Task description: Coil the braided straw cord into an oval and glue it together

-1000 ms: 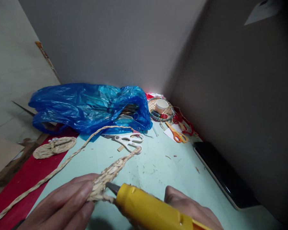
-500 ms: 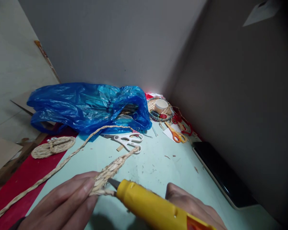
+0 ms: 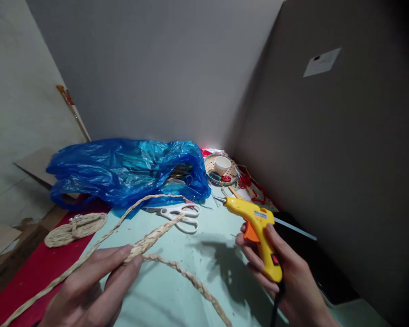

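My left hand (image 3: 92, 284) pinches a braided straw rope (image 3: 150, 240) between thumb and fingers at the lower left; the rope loops away toward the blue bag and a loose end trails to the bottom right. My right hand (image 3: 286, 277) grips a yellow glue gun (image 3: 255, 222) by its handle, lifted off the rope, nozzle pointing left toward the back. White scissors (image 3: 182, 214) lie just beyond the rope on the pale green table (image 3: 207, 254).
A blue plastic bag (image 3: 122, 170) lies at the back left. A coiled straw oval (image 3: 75, 225) rests on red cloth (image 3: 30, 272). A small woven basket (image 3: 221, 169) with a white cup sits in the corner. A dark flat panel (image 3: 313, 259) leans by the right wall.
My right hand has pulled the glue gun away from the rope, up and to the right. The rope's free end now lies loose on the table. The view has tilted.
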Motion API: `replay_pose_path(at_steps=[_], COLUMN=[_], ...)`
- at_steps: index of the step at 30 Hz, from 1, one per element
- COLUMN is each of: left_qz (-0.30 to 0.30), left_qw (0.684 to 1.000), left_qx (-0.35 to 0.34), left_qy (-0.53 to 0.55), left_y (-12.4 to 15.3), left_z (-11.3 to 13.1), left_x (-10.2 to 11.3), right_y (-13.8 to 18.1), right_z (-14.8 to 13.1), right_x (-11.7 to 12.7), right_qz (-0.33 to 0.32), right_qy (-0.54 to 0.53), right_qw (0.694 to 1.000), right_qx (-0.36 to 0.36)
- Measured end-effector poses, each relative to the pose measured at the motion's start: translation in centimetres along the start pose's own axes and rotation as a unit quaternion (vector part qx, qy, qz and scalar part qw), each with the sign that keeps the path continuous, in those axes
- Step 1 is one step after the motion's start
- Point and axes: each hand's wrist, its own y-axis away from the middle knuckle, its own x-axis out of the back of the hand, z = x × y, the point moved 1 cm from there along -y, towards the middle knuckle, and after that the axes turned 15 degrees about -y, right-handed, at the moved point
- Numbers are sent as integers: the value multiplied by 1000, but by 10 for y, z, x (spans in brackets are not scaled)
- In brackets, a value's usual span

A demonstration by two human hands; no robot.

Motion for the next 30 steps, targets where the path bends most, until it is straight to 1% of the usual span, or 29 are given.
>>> replay_pose_path(at_steps=[2,3,7,9,10,11,12,13,15,16,19,20,21,22,23,24,26,27,28,29,30], left_qz=[18,24,35,12,-1,-21,-25,-7,-3,-5,-44,-60,-72,-82,-89,-98,-114,-123,-134,-145,-156], left_qw=[998,997,997,996,996,992,992,989,981,976,960,953,948,943,938,933,923,918,913,908,902], left_qx=[-53,-68,-69,-83,-85,-102,-29,9,68,87,139,153,165,174,181,188,200,203,207,210,212], left_qy=[-12,-14,-8,14,37,67,123,146,181,198,241,252,263,273,282,291,308,316,326,334,341], left_y=[-12,-17,-28,-32,-34,-36,-38,-41,-46,-49,-55,-57,-58,-58,-58,-57,-54,-53,-52,-51,-51], left_z=[4,4,-3,-9,-11,-11,-12,-10,-6,-3,0,-1,-2,-4,-6,-7,-8,-7,-5,-3,-1], left_x=[-1,0,1,-1,-3,-5,-7,-9,-13,-15,-17,-17,-18,-18,-19,-20,-22,-23,-24,-24,-24], right_y=[-15,-21,-42,-50,-54,-58,-61,-63,-63,-61,-52,-49,-48,-48,-49,-50,-51,-50,-47,-43,-39], right_z=[-3,-5,-7,-6,-5,-4,-3,-2,-2,-2,-7,-10,-12,-15,-18,-21,-27,-29,-30,-30,-28], right_x=[7,12,31,35,36,35,33,31,23,19,9,8,8,9,10,11,9,5,-1,-10,-19], right_qz=[15,10,-29,-42,-50,-59,-70,-82,-110,-122,-146,-154,-159,-165,-166,-160,-131,-118,-116,-126,-158], right_qy=[14,36,127,148,155,163,173,186,213,222,280,327,369,427,496,571,711,753,773,769,737], right_qw=[1000,999,988,981,978,974,969,963,950,944,922,904,890,869,841,802,689,639,610,611,645], right_qx=[-22,-33,-87,-115,-130,-145,-160,-176,-202,-210,-223,-228,-216,-188,-140,-76,56,105,129,140,127])
